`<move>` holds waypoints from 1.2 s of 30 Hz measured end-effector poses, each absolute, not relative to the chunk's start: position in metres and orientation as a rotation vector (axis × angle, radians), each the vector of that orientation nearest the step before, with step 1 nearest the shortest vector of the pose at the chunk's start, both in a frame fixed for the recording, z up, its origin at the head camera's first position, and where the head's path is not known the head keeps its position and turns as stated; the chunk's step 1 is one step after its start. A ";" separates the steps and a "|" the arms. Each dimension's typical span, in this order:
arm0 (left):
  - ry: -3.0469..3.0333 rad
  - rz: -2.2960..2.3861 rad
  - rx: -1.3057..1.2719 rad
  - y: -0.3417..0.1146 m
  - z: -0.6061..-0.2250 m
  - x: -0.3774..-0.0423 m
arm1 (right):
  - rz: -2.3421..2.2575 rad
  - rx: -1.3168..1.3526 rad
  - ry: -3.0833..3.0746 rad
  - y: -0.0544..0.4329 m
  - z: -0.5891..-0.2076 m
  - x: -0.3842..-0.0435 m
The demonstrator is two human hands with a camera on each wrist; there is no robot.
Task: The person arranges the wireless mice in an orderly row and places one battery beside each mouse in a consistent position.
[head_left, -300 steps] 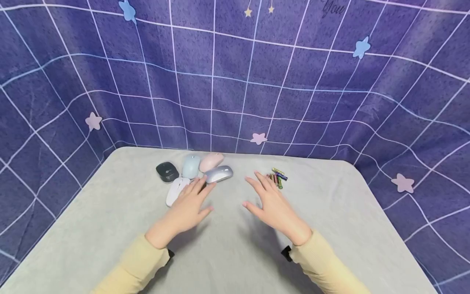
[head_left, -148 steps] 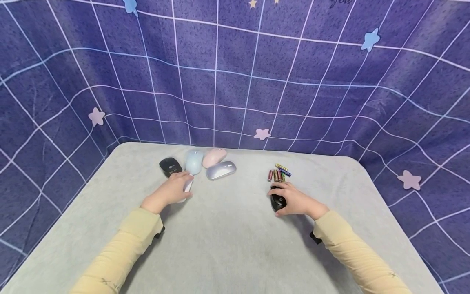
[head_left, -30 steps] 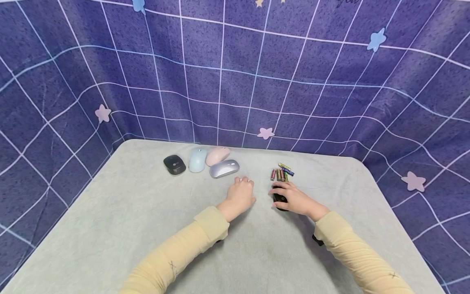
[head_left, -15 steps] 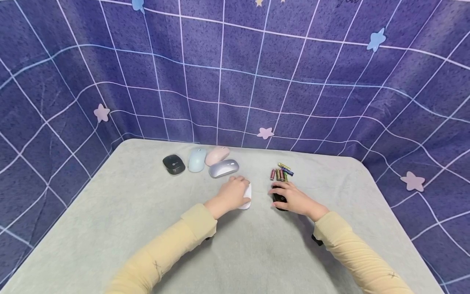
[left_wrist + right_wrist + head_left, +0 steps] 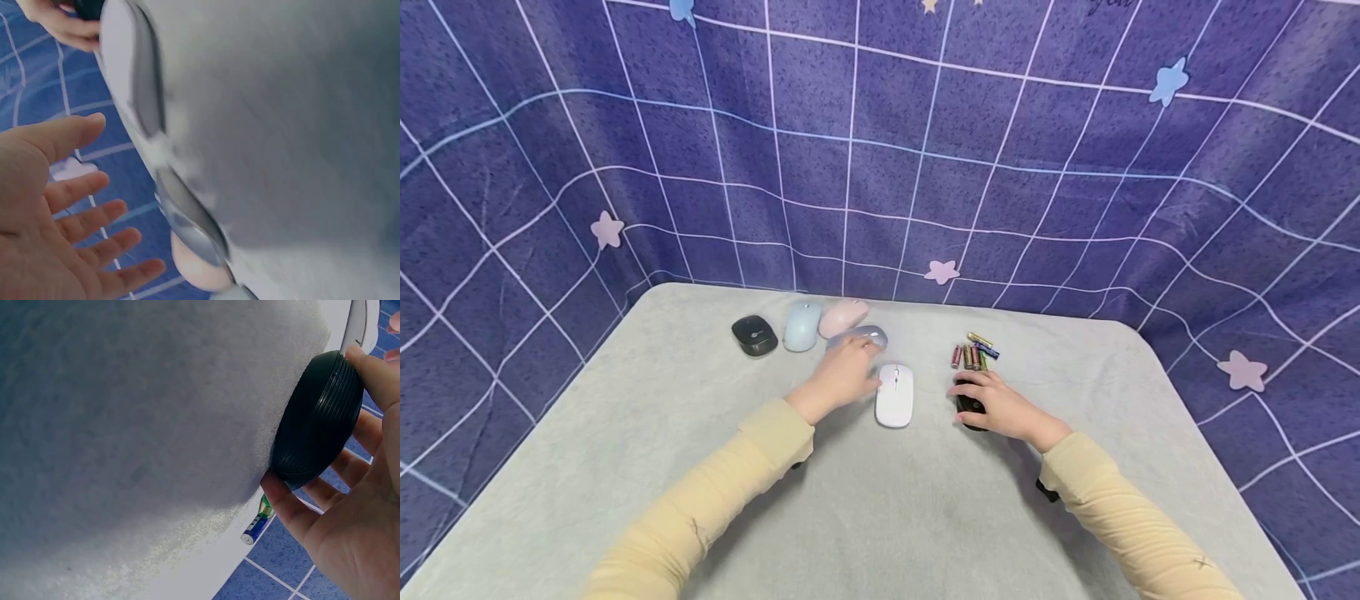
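My right hand (image 5: 1000,407) holds a black computer mouse (image 5: 972,404) on the table; in the right wrist view thumb and fingers span the ribbed sides of that mouse (image 5: 319,422). My left hand (image 5: 841,373) is off the white mouse (image 5: 895,396), which lies just to its right. In the left wrist view the left hand (image 5: 56,219) has its fingers spread and nothing in them. Behind it, partly covered in the head view, lies the silver-grey mouse (image 5: 874,335).
A pink mouse (image 5: 845,317), a light blue mouse (image 5: 802,326) and another black mouse (image 5: 755,336) lie at the back left of the grey-covered table (image 5: 700,450). Several small batteries (image 5: 973,354) lie beyond the right hand. A purple curtain (image 5: 880,167) hangs behind.
The left hand brought the white mouse from the left to the middle, let go of it and moved back left towards the silver-grey mouse. Earlier, the right hand took hold of the black mouse.
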State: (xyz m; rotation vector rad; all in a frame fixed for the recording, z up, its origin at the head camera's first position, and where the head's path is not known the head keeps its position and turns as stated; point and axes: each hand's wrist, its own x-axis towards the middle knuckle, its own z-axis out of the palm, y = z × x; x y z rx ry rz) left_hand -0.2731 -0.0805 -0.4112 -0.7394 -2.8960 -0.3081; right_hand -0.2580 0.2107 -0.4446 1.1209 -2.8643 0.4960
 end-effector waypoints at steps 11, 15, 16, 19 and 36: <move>-2.904 -0.343 -0.709 -0.106 -0.422 -0.304 | 0.498 1.122 -2.863 0.210 -0.444 -0.258; -2.899 -0.329 -0.722 -0.108 -0.426 -0.315 | 0.506 1.126 -2.864 0.210 -0.445 -0.259; -2.902 -0.332 -0.721 -0.109 -0.428 -0.317 | 0.511 1.126 -2.865 0.210 -0.445 -0.259; -2.924 -0.345 -0.708 -0.109 -0.431 -0.323 | 0.514 1.123 -2.867 0.210 -0.445 -0.260; -3.030 -0.289 -0.618 -0.100 -0.434 -0.332 | 0.480 1.171 -2.817 0.211 -0.444 -0.254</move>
